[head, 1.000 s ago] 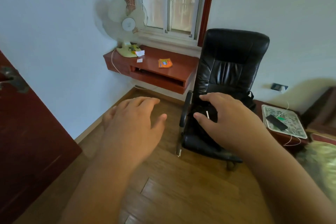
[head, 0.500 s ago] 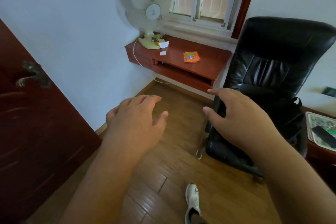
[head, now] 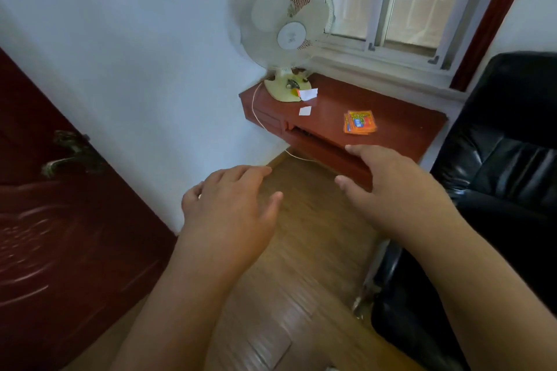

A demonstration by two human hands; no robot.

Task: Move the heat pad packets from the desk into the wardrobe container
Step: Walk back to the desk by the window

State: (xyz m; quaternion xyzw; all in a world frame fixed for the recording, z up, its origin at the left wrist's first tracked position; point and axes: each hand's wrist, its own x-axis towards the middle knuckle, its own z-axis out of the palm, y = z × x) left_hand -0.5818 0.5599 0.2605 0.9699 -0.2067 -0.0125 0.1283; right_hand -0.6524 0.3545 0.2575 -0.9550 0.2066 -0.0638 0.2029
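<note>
The orange heat pad packets (head: 360, 122) lie stacked on the red worktop (head: 391, 117) below the window, right of the fan (head: 287, 39). Both hands hover in the air short of it, left hand (head: 232, 211) and right hand (head: 391, 190), fingers spread and relaxed, holding nothing.

Red-brown desk (head: 388, 117) fixed to wall under window, open slot along front edge. On top, left end: pale fan (head: 289, 39) w/ base on the surface, white cord (head: 256, 111) hanging off left side toward floor. White paper slip (head: 308, 94) against fan base, smaller white slip (head: 305, 110) just beside it. Orange heat pad packets (head: 360, 122) stacked mid-desk, well apart from fan. Wood-plank floor (head: 310, 235) below.
</note>
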